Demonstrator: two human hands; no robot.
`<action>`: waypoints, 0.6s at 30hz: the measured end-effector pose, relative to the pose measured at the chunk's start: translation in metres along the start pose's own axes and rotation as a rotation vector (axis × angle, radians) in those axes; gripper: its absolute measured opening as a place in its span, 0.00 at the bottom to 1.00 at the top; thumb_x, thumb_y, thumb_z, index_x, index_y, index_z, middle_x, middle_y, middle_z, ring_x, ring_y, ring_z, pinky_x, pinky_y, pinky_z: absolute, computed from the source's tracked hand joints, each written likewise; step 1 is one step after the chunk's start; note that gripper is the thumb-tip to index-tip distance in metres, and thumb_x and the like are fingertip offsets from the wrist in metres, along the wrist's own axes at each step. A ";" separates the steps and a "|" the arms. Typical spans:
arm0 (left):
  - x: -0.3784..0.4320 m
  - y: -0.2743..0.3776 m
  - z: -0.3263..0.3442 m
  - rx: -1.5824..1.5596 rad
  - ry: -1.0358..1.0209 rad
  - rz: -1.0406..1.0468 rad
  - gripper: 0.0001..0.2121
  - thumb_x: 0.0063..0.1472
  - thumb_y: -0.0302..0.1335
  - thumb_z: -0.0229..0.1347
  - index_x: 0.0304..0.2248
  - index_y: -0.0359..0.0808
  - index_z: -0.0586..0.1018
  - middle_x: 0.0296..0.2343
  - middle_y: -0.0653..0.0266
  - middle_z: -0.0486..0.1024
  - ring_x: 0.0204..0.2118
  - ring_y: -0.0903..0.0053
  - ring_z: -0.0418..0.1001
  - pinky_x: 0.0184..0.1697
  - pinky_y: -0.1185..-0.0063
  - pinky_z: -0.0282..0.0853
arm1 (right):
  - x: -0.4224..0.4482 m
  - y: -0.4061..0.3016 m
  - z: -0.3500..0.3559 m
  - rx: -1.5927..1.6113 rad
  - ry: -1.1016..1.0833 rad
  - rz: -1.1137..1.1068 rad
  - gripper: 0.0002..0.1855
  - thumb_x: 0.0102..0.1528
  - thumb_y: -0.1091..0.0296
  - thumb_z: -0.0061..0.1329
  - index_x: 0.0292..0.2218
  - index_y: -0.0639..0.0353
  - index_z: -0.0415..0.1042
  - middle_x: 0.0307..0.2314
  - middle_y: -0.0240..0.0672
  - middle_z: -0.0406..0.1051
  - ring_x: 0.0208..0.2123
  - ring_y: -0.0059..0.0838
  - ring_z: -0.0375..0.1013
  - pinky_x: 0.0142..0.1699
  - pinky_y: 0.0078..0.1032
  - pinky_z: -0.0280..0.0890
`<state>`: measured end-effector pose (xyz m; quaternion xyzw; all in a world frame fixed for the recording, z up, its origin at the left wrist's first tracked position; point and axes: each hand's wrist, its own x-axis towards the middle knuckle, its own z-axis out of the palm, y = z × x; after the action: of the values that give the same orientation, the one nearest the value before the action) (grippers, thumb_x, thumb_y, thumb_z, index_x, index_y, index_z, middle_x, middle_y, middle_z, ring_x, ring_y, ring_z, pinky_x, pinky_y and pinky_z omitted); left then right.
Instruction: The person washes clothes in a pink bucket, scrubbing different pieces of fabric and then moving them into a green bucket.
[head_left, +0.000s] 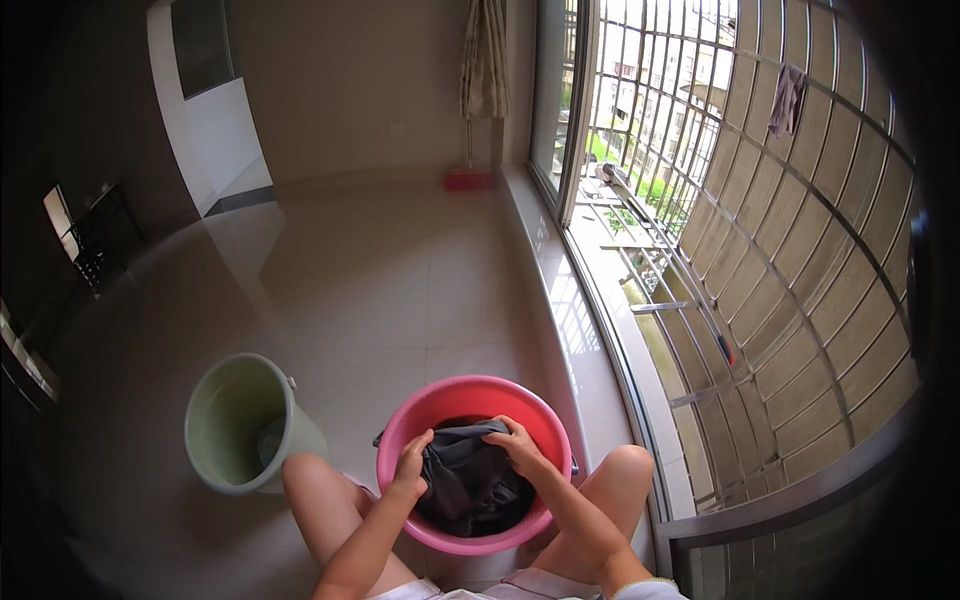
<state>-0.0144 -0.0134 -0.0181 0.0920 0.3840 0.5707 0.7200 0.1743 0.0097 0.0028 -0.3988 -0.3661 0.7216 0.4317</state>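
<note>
Between my knees stands a pink plastic bucket (472, 384), red inside, with dark wet-looking cloth in it. My left hand (412, 466) grips the left edge of the dark cloth (469, 472) inside the bucket's rim. On the cloth's upper right side, my right hand (517, 444) pinches a fold between thumb and fingers. The cloth is bunched and spread between both hands; its lower part lies in the bucket, and the bottom of the bucket is hidden beneath it.
A pale green plastic bucket (196, 435) stands at my left with a small bluish thing inside. A tiled window ledge (559, 300) and a barred window run along my right. A red broom or dustpan (469, 181) stands by the far wall, below a hanging curtain (484, 64).
</note>
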 end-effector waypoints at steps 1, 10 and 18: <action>0.011 -0.011 -0.008 0.006 0.108 -0.103 0.05 0.52 0.27 0.50 0.25 0.34 0.72 0.23 0.65 0.71 0.26 0.76 0.70 0.34 0.79 0.66 | 0.008 0.018 -0.002 -0.063 0.098 -0.124 0.14 0.39 0.74 0.46 0.32 0.60 0.64 0.23 0.30 0.65 0.25 0.21 0.64 0.34 0.17 0.61; 0.027 -0.057 -0.044 -0.448 -0.594 -0.278 0.12 0.58 0.37 0.37 0.34 0.41 0.68 0.33 0.67 0.67 0.37 0.77 0.65 0.41 0.76 0.61 | -0.034 0.029 0.088 -1.197 0.165 -0.514 0.20 0.41 0.48 0.47 0.25 0.59 0.66 0.27 0.41 0.64 0.26 0.42 0.67 0.28 0.33 0.64; -0.001 -0.053 0.013 0.175 0.164 -0.216 0.13 0.54 0.38 0.44 0.31 0.38 0.71 0.29 0.65 0.71 0.33 0.76 0.68 0.38 0.77 0.63 | 0.002 0.033 0.049 -1.145 0.265 -0.426 0.18 0.50 0.57 0.37 0.19 0.62 0.65 0.17 0.48 0.66 0.22 0.47 0.66 0.26 0.37 0.61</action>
<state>0.0340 -0.0281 -0.0390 0.0657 0.4973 0.4599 0.7327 0.1194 -0.0090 -0.0063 -0.5713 -0.7095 0.2533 0.3257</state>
